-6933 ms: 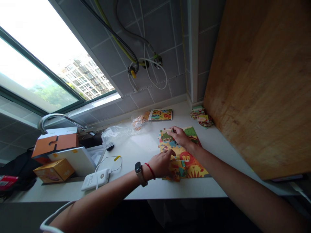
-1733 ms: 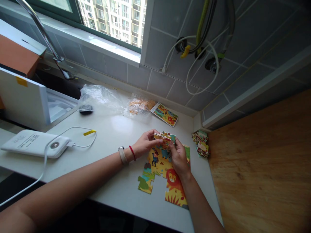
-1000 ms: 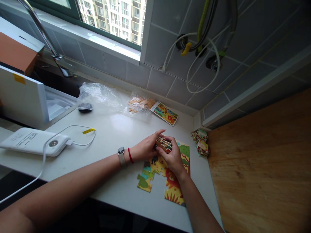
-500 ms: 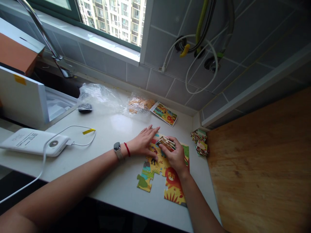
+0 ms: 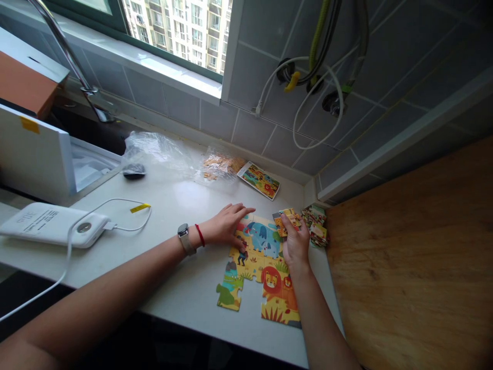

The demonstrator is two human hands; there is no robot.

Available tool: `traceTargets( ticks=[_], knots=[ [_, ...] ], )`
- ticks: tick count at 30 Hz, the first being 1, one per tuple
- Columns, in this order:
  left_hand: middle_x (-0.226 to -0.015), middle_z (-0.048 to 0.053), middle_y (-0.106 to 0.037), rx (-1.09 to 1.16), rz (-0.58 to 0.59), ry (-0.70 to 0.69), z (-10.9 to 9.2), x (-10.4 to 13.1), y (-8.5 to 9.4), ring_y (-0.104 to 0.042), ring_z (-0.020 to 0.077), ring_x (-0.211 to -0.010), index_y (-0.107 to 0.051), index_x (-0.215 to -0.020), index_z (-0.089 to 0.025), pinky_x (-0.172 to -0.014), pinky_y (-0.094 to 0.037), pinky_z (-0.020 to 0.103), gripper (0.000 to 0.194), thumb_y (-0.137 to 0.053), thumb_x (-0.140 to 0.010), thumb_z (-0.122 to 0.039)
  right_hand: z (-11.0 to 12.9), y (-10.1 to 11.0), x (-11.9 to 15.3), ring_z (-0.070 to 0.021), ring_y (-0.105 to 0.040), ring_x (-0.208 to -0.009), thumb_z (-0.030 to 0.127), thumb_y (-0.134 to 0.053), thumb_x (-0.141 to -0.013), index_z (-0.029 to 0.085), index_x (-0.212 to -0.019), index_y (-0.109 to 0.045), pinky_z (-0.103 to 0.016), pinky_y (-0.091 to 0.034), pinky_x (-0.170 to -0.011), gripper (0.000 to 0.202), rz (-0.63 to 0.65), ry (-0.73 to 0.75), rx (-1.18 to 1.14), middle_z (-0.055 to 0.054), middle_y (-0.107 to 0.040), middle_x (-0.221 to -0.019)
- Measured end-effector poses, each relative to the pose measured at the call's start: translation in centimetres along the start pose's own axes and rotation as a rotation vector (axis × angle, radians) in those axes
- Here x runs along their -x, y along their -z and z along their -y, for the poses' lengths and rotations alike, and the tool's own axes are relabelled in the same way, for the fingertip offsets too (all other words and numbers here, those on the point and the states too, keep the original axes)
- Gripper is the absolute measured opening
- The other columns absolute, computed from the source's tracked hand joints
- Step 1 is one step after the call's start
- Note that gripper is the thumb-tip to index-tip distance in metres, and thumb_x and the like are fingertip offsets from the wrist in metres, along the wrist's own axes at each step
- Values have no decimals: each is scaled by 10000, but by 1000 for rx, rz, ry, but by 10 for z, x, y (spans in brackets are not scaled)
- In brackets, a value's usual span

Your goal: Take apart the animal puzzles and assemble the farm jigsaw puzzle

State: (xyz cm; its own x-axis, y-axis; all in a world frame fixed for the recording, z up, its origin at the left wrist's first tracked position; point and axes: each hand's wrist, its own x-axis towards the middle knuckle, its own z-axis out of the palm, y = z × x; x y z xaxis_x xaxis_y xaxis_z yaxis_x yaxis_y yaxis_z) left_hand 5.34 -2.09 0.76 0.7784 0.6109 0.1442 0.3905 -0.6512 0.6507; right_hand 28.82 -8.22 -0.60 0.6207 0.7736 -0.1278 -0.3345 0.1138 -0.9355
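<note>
Big wooden board (image 5: 416, 267) fills the whole right side, standing up against the white countertop (image 5: 173, 216). Over on the left of the counter there's an open white box (image 5: 34, 159), and in front of it a white power bank (image 5: 50, 226) with its cable looping off. Further back, near the tiled wall, a crinkled clear plastic bag (image 5: 162, 151) and a little picture card (image 5: 259, 180) showing the animal scene.

The half-built animal puzzle (image 5: 262, 267) lies flat near the counter's front edge, between the two arms; elephant and lion parts are visible. The person's left hand (image 5: 227, 226) lies flat, fingers spread, pressing on the puzzle's upper left corner. The right hand (image 5: 296, 241) is pinched around a small stack of loose pieces (image 5: 287, 220) at the puzzle's top right corner. Just beside that hand, against the board, sits a pile of spare pieces (image 5: 316, 228).
</note>
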Motion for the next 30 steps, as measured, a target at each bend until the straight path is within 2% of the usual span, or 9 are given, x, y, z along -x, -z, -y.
traceTargets(
  ticks=[6,11,15,19,21,23,25,27,30],
  knots=[
    [-1309,129,-534,72,-70,-14,-3,-1,6,-597,308,-1178,-505,-1466,-233,-1055,-517,462,873,-908,-699,-334,3,4,-6,-144,-743,-762,342,-973,-577,221,-986,-651,-253,-628,-706,534,-45,46,2,24,-761,-891],
    [-1223,94,-570,91,-163,-38,-8,-3,6,-646,210,-1029,-627,-1322,-231,-955,-573,390,493,-718,-845,-151,0,9,-14,-161,-739,-761,375,-950,-587,222,-1006,-635,-294,-628,-736,546,-117,136,67,19,-747,-895],
    [-1101,76,-669,307,-230,-6,-14,-6,12,-692,166,-926,-695,-1161,-193,-833,-608,313,267,-672,-895,-195,-4,13,-20,-183,-730,-805,430,-930,-603,206,-1035,-642,-337,-614,-811,566,-163,216,161,-10,-740,-931],
    [-939,54,-740,579,-174,145,-25,-17,17,-727,158,-791,-677,-1122,-147,-751,-615,300,267,-690,-910,-309,-6,15,-25,-210,-715,-870,455,-896,-646,185,-1046,-655,-367,-584,-866,540,-149,283,226,-55,-741,-987],
    [-883,44,-739,501,-113,208,-31,-28,14,-720,169,-767,-703,-1091,-147,-733,-599,301,251,-702,-891,-299,-7,16,-28,-223,-706,-892,467,-879,-659,178,-1033,-656,-374,-572,-874,523,-150,317,261,-70,-741,-998],
    [-882,50,-737,285,-52,243,-37,-38,10,-712,188,-788,-736,-1068,-158,-754,-579,311,218,-703,-873,-250,-8,18,-30,-230,-696,-902,479,-871,-662,174,-1027,-655,-379,-560,-881,523,-156,340,292,-76,-736,-1002],
    [-1003,89,-739,31,13,230,-41,-45,6,-713,228,-898,-747,-1106,-162,-845,-566,343,259,-721,-858,-233,-9,19,-33,-232,-687,-905,495,-866,-662,174,-1030,-652,-383,-550,-889,533,-155,347,307,-77,-732,-1007],
    [-1193,146,-696,-188,103,194,-44,-49,3,-688,289,-1053,-733,-1180,-157,-949,-541,387,377,-775,-841,-317,-10,20,-35,-235,-683,-900,509,-860,-663,173,-1032,-649,-386,-547,-883,542,-154,347,311,-78,-729,-1002],
    [-1339,190,-616,-417,253,176,-48,-53,2,-636,360,-1167,-646,-1347,-146,-1010,-513,433,713,-856,-760,-492,-11,20,-35,-235,-678,-880,509,-845,-678,176,-1013,-653,-384,-545,-865,510,-126,359,326,-78,-730,-979]
  ],
)
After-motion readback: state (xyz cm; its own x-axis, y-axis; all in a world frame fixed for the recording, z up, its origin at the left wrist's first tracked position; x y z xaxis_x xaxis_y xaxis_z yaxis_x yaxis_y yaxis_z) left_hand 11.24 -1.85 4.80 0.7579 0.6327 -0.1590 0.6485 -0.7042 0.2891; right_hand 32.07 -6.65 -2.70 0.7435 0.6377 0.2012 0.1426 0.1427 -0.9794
